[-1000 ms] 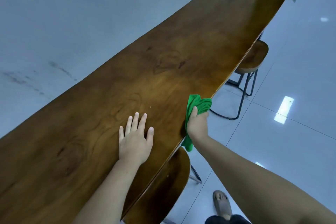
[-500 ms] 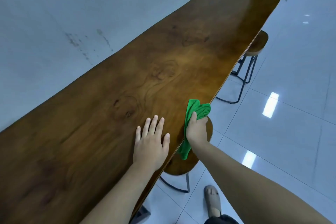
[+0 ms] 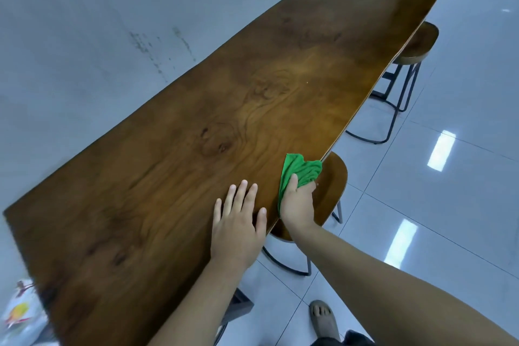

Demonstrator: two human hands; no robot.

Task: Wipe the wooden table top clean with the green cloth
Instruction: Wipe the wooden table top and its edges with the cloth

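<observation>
The right hand (image 3: 297, 205) squeezes the green cloth (image 3: 300, 171) against the near edge of the wooden table top (image 3: 196, 149), with most of the cloth poking out past the fingers. The cloth is bright green and crumpled, and its long side runs along the table edge. The left hand (image 3: 238, 230) lies flat beside it, fingers spread.

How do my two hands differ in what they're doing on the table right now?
The left hand lies flat and empty, fingers spread, on the wooden table top; the right hand is closed around the green cloth. The left hand rests further in from the table's edge, while the right hand works at that edge. Both are bare.
</observation>
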